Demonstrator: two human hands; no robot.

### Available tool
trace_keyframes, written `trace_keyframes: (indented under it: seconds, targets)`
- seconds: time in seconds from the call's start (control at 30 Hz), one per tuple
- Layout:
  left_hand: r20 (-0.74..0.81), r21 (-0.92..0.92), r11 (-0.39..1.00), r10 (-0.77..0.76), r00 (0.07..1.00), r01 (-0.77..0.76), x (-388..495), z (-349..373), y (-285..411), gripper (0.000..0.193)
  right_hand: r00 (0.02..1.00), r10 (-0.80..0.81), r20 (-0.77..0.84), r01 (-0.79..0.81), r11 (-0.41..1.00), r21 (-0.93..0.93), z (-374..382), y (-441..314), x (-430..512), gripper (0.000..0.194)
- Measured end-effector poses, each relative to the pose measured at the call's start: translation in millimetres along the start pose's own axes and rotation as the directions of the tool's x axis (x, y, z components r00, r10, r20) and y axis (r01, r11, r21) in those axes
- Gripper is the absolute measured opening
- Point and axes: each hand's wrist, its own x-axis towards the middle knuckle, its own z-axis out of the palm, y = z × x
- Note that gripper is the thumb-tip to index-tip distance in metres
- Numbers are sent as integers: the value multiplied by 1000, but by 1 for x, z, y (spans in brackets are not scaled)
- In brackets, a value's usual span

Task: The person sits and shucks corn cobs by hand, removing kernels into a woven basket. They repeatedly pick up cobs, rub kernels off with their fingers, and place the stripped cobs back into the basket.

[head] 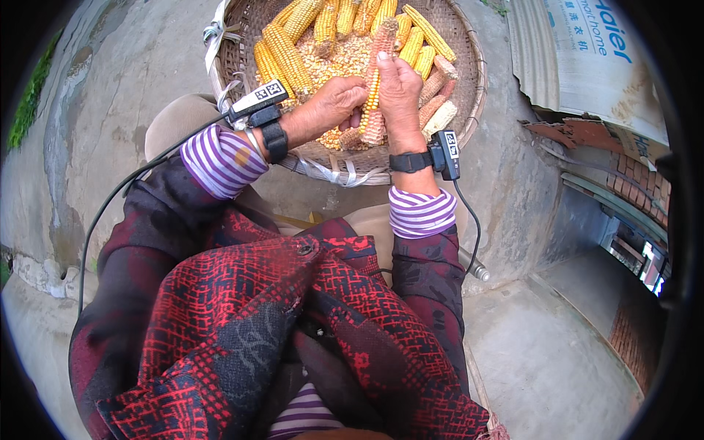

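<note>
My right hand (400,91) grips a partly shelled corn cob (374,122), its thumb up along the cob. Rows of yellow kernels remain on one side of the cob, and the rest is bare and pinkish. At the cob's left side is my left hand (344,99), fingers curled against it; whether it pinches the cob or loose kernels cannot be told. Both hands are above a round woven basket (477,82). Loose kernels (344,63) cover its middle. Unshelled yellow ears (286,55) lie along its far and left sides, and several bare cobs (434,88) on the right.
White strips (330,175) are tied around the basket's rim. A concrete floor (511,236) surrounds it. Corrugated sheet (531,55) and a printed Haier carton (599,71) stand at the right, near bricks (638,176). Cables run from both wrist devices along my arms.
</note>
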Motion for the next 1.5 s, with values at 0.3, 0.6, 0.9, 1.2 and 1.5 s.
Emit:
trace_keyframes:
  seconds: [0.3, 0.6, 0.9, 1.2, 1.5]
  targets:
    - [-34, -200, 980, 0, 999, -7, 1, 3, 1, 22, 972, 220, 84, -236, 915, 327, -5, -16, -2, 33]
    - [-14, -203, 977, -75, 997, 70, -1, 2, 13, 21, 979, 192, 73, -204, 941, 269, -4, -17, 2, 32]
    - [-10, -133, 989, -64, 998, 62, 3, 2, 2, 23, 991, 130, 17, -129, 991, -37, -1, -7, 1, 34]
    - [-59, -231, 971, -84, 995, 69, 7, 0, -7, 28, 997, 59, -58, -58, 998, 26, -2, 7, 6, 41]
    - [21, -330, 938, -105, 994, 106, 6, 1, 5, 28, 986, 166, 18, -161, 913, 376, -10, -4, 3, 39]
